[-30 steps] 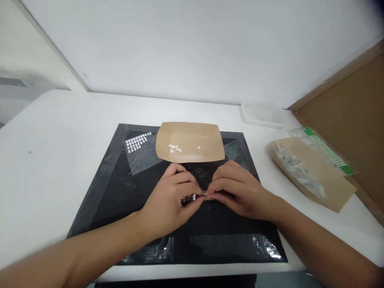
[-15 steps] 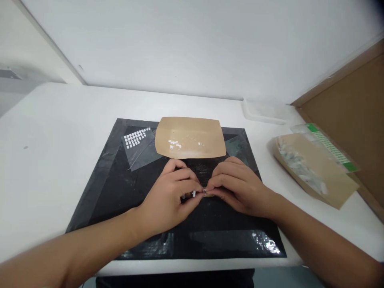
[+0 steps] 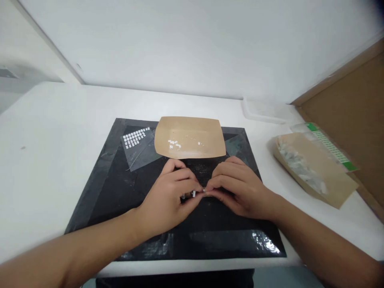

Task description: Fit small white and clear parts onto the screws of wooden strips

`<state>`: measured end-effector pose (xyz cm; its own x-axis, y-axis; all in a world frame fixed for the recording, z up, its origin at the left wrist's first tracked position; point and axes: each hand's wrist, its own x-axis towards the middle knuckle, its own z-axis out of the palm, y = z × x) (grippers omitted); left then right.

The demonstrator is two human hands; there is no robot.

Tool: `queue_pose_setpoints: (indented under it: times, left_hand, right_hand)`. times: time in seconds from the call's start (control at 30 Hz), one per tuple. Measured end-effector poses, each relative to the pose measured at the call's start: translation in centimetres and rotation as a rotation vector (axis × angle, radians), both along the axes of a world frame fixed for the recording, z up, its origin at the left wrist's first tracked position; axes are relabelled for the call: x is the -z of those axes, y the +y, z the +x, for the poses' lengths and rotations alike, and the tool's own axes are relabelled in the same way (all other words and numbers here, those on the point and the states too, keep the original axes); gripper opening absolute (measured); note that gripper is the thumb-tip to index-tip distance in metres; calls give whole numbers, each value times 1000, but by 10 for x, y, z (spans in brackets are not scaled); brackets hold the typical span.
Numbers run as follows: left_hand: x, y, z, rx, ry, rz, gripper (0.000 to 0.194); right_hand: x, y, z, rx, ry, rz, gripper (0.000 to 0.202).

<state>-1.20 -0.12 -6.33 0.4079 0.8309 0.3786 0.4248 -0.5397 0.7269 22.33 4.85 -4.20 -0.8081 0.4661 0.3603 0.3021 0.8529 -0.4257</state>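
A tiny shiny piece, too small to make out, sits over the middle of the black mat, pinched between the thumb and fingertips of the left hand and right hand. A small white-ended item shows inside the left hand's curl. A brown tray holding white bits stands at the mat's back edge; a sheet of white stickers lies near its back left corner.

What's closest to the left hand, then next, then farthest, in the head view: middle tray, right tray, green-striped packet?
1. Middle tray: just beyond the left hand.
2. Right tray: to the right.
3. Green-striped packet: right, behind that tray.
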Motion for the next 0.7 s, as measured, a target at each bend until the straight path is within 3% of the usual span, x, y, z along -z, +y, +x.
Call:
queue_pose_setpoints:
  times: [0.7]
  left_hand:
    - [4, 0, -3, 0, 18, -7, 6]
  right_hand:
    - [-12, 0, -1, 8, -77, -77, 9]
